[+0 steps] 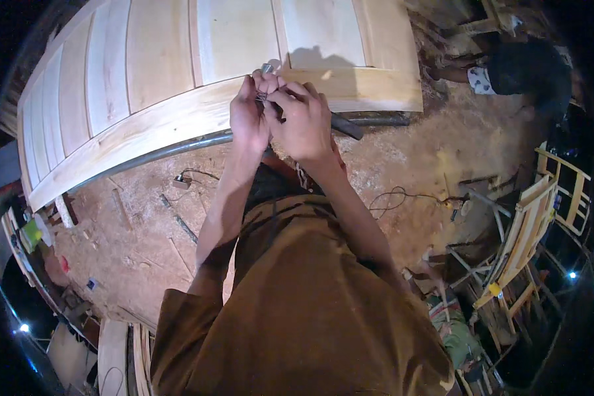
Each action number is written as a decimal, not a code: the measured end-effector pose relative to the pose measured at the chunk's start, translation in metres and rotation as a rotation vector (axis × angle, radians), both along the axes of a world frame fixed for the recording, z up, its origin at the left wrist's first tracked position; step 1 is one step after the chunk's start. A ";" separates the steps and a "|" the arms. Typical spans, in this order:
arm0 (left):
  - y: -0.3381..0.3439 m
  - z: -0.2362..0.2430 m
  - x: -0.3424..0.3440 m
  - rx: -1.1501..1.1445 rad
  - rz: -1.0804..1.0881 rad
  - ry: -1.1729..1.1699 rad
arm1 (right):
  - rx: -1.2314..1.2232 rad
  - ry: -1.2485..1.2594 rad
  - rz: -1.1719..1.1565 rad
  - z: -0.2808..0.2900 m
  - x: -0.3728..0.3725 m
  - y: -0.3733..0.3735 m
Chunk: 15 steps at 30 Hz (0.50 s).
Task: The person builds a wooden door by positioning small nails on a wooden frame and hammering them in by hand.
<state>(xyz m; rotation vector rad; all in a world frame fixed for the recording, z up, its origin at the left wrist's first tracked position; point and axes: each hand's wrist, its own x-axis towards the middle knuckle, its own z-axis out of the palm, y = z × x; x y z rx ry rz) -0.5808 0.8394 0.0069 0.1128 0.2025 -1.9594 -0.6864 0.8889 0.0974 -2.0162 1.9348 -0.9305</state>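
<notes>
My left hand [249,119] is turned palm up with its fingers curled around some small thin metal pieces [262,97], perhaps nails or screws. They are too small to tell for sure. A short silver cylinder [267,67] shows at the fingertips of that hand. My right hand [303,122] meets it from the right, thumb and fingers bent in a pinch over the metal pieces. Whatever sits between the right fingertips is hidden. Both hands are above the near edge of a large pale wooden panel [158,56] made of boards in a frame.
A dark pipe [171,150] runs under the panel's near edge, and a short dark cylinder [346,127] juts out beside my right hand. Cables [402,198] and wood scraps lie on the dirt floor. Wooden frames [525,231] stand at right. Another person [521,79] is at far right.
</notes>
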 end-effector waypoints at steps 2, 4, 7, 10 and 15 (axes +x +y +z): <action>-0.003 -0.009 -0.007 -0.137 -0.021 0.057 | -0.036 -0.013 -0.014 -0.003 -0.008 0.002; -0.008 0.002 -0.016 0.046 -0.125 -0.004 | 0.006 -0.373 -0.101 -0.011 -0.022 0.005; -0.006 0.036 -0.031 -0.036 -0.300 -0.967 | 0.085 -0.198 -0.119 -0.009 -0.057 0.014; -0.002 0.017 -0.029 -0.505 -0.447 -1.300 | 0.145 -0.204 -0.061 -0.014 -0.084 0.020; -0.019 0.018 -0.024 -1.081 -0.701 -1.500 | 0.214 -0.349 0.014 -0.025 -0.100 0.021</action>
